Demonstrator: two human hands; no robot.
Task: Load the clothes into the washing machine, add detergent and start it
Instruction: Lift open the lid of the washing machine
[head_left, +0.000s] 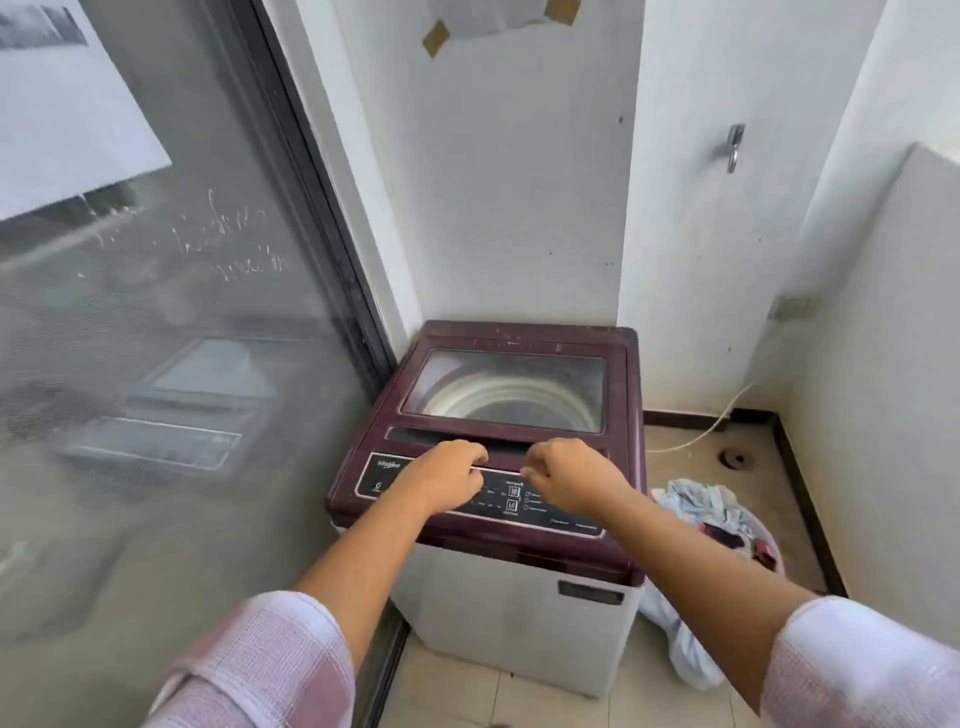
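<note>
Washing machine (519, 623) lid (511, 389) closed. My left hand (447, 478) and right hand (571, 480) curl fingers onto its front edge, grasping it.

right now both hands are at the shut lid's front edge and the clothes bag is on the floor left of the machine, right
One slip: the head view shows the clothes bag on the floor right of the machine, not left. The rest holds.

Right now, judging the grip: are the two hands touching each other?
Apart. The head view shows bare washer panel between the left hand and right hand.
</note>
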